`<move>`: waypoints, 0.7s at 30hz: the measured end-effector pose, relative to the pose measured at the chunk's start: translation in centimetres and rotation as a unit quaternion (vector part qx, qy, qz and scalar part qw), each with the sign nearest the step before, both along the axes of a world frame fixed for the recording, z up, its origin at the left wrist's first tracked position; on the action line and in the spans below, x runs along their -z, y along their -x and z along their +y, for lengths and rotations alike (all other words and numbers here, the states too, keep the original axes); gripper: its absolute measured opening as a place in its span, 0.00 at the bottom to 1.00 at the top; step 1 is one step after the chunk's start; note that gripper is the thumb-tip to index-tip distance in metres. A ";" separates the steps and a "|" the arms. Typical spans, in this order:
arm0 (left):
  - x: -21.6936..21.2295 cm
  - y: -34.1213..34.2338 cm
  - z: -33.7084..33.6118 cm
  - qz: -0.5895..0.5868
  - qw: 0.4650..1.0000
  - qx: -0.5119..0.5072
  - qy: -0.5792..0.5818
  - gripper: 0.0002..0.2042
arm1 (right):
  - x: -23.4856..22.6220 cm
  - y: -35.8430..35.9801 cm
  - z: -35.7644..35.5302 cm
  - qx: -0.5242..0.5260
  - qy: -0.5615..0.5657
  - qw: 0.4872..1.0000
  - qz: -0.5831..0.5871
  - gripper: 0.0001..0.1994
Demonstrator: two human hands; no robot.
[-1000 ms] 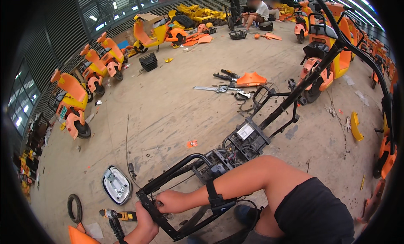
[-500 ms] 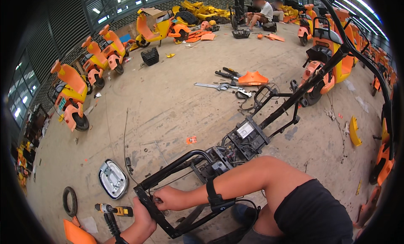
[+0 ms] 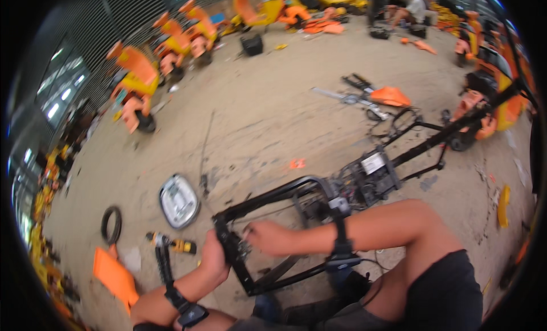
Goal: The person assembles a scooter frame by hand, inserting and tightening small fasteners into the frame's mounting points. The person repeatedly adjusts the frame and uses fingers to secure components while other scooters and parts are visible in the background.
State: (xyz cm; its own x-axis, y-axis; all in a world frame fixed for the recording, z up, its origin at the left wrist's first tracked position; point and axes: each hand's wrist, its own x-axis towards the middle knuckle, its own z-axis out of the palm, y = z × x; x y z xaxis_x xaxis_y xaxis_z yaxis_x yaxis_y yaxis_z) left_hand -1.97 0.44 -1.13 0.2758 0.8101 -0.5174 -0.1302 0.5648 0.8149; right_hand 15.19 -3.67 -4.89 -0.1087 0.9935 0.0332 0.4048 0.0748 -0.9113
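A stripped black scooter frame (image 3: 263,198) lies across the floor in front of me, its squared end toward my hands. My left hand (image 3: 214,257) is closed round the outer side of the end crosspiece. My right hand (image 3: 266,237) is inside the frame opening, fingers curled close to the inner side of that crosspiece. Blur hides whether anything small is in them. Further along the frame sit wiring and a black box with a white label (image 3: 373,163). Black straps with small devices circle both my forearms.
Left of the frame lie a yellow-and-black cordless drill (image 3: 181,245), a pale oval shell (image 3: 179,201), a black tyre (image 3: 111,224) and an orange panel (image 3: 114,275). Beyond are metal parts with an orange cover (image 3: 391,96). Scooters (image 3: 134,68) line the sides; people sit far back.
My view has shifted, so the whole scene sits further right and the far part higher. My left hand stays on the crosspiece; my right hand has drawn slightly away from it.
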 end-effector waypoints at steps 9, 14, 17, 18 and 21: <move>-1.5 -1.2 -0.7 0.063 0.997 -0.016 -0.030 0.20 | -9.3 -5.6 -1.8 0.010 0.082 0.997 -0.010 0.25; -2.8 -1.9 -1.6 0.084 0.996 -0.039 -0.003 0.20 | -9.4 -5.5 -1.7 -0.025 0.146 0.984 0.095 0.24; -2.8 -1.9 -1.6 0.094 0.995 -0.024 -0.008 0.22 | -9.2 -5.6 -1.4 -0.001 0.128 0.992 0.025 0.30; -2.6 -1.8 -1.5 0.097 0.995 -0.028 -0.010 0.21 | -9.3 -5.4 -1.4 0.009 0.111 0.994 0.010 0.33; -2.8 -2.0 -1.6 0.091 0.995 -0.030 -0.023 0.20 | -9.2 -4.9 -1.2 0.014 0.080 0.997 0.019 0.31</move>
State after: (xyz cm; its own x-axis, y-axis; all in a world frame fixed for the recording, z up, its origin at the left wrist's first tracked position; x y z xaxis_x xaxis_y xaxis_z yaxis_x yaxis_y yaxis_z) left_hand 0.01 -1.20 1.68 0.1322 0.8457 -0.5170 -0.0108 0.5228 0.8524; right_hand 20.12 -4.92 4.35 -0.0835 0.9891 -0.1216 0.3689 -0.0827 -0.9258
